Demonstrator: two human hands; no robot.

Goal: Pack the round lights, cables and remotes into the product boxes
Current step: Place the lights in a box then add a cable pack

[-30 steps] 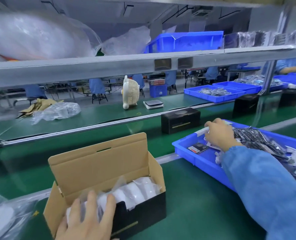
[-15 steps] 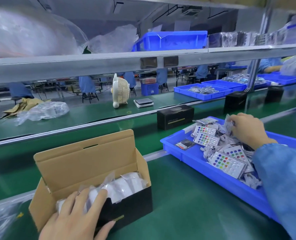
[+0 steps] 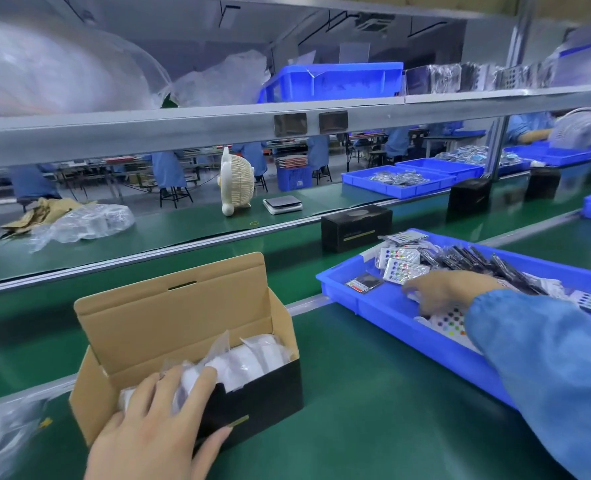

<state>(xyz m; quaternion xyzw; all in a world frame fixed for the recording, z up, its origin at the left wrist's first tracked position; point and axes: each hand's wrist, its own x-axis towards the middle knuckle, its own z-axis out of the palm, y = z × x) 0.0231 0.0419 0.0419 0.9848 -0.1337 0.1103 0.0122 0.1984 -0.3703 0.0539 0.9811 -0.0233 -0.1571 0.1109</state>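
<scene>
Left hand [image 3: 155,434] flat, fingers straight, pressing bagged round lights [image 3: 242,362] down inside open product box [image 3: 183,327] on green belt [image 3: 356,410]; right hand [image 3: 450,291] reaching into blue tray [image 3: 408,327] among remotes [image 3: 403,268] and black cables [image 3: 477,263], grasp unclear

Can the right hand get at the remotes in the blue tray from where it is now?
Probably yes. The right hand is already inside the open blue tray, beside the bagged remotes, with nothing covering them.
</scene>
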